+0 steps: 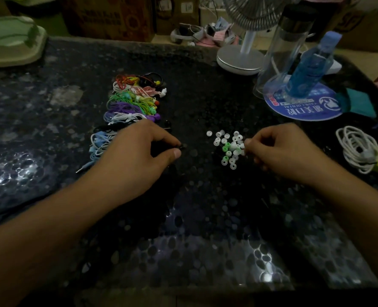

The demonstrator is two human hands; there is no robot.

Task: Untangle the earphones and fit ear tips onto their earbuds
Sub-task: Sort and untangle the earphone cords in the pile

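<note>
The left hand [139, 149] pinches a black earbud [181, 146]. At its three o'clock, the right hand [281, 151] pinches a white ear tip [243, 146] in the ear tips pile [229, 147].

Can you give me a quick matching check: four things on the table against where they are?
Things:
1. ear tips
2. coloured earphones
3. white cable
4. fan base

Places:
A. far right edge
B. at the right hand's fingertips
C. behind the left hand
D. back of the table, right of centre

Pairs: 1-B, 2-C, 3-A, 4-D
</note>
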